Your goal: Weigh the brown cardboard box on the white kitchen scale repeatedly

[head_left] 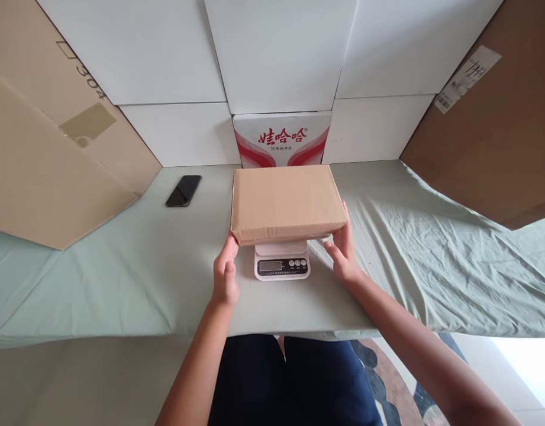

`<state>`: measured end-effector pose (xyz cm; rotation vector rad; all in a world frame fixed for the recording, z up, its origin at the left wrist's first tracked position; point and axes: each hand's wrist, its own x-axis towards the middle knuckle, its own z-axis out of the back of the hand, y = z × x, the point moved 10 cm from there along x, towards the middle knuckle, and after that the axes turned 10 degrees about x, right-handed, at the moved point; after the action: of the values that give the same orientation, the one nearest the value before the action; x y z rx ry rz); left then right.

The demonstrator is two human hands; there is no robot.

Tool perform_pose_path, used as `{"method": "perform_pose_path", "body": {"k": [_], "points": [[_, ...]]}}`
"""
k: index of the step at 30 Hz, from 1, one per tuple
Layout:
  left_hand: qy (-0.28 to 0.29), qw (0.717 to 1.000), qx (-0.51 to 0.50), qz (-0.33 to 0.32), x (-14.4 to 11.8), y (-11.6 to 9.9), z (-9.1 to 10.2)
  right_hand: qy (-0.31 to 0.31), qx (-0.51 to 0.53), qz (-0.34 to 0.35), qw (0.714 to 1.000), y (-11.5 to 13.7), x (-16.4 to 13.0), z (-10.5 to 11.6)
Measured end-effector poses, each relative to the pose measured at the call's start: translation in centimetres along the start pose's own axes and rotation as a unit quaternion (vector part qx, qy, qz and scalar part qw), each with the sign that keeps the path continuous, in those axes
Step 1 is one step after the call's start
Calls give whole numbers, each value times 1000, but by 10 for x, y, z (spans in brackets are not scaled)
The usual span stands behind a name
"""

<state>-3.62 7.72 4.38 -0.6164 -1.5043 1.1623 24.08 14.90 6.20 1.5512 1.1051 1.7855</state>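
The worktop point(121, 278), covered with a wrinkled pale green cloth, spans the full width of the view, and white panels point(281, 53) line the wall behind its far edge. A large brown cardboard sheet point(45, 160) leans over the far left corner of the worktop; a second brown cardboard sheet point(498, 136) with a white label leans over the far right corner. A red-and-white printed carton point(281, 141) stands against the far edge at its middle. Directly in front of that carton, a plain brown rectangular cardboard box point(286, 201) rests flat on a small white digital kitchen scale point(281, 260), which sits near the middle of the worktop, closer to the near edge; the box overhangs the scale on both sides, leaving the display panel visible below its near side. The left hand point(225, 275) is partly open, its fingertips touching the near left corner of the box. The right hand point(343, 251) is likewise partly open, its fingers resting against the near right corner of the box. Neither hand encloses the box. A black rectangular smartphone point(184, 190) lies flat towards the far edge of the worktop, well to the left of the box.
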Motion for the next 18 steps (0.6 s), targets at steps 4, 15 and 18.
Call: {"method": "perform_pose_path", "body": {"k": [4,15,18], "points": [[-7,1000,-3,27,-15,1,3,-1,-10,-20,1000,1,-16,2],[1,997,2,71,-13,17,5,-6,-49,-30,998,7,-14,0],[0,997,3,75,-14,21,6,-5,-53,-33,998,8,-13,0]]}}
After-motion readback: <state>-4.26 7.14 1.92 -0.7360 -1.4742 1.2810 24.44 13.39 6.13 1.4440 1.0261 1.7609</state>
